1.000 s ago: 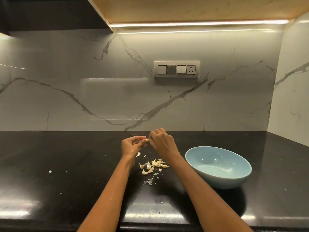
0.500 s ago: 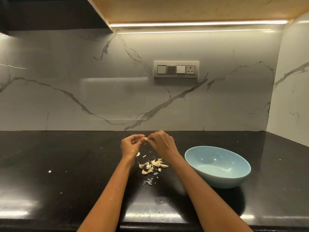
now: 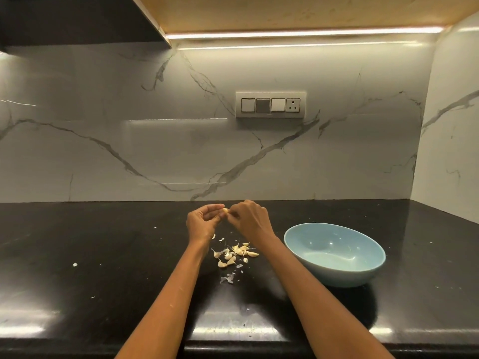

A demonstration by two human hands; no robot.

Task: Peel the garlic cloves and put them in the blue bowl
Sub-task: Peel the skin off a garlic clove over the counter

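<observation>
My left hand [image 3: 203,222] pinches a small pale garlic clove [image 3: 225,210] between thumb and fingertips, held above the black counter. My right hand [image 3: 250,220] meets it from the right, its fingertips pinching at the same clove. Below the hands lies a small heap of garlic cloves [image 3: 237,252] mixed with bits of papery skin [image 3: 228,278]. The blue bowl [image 3: 334,253] stands to the right of the heap, and I see nothing in it.
The black counter [image 3: 103,255] runs to a marble back wall with a switch panel [image 3: 270,104]. A side wall closes the right end. Small white skin flecks [image 3: 75,264] lie scattered on the left. The front edge is just below my forearms.
My right hand has closed in on the clove held by my left hand; the fingertips now touch it. The bowl and the heap have not moved.
</observation>
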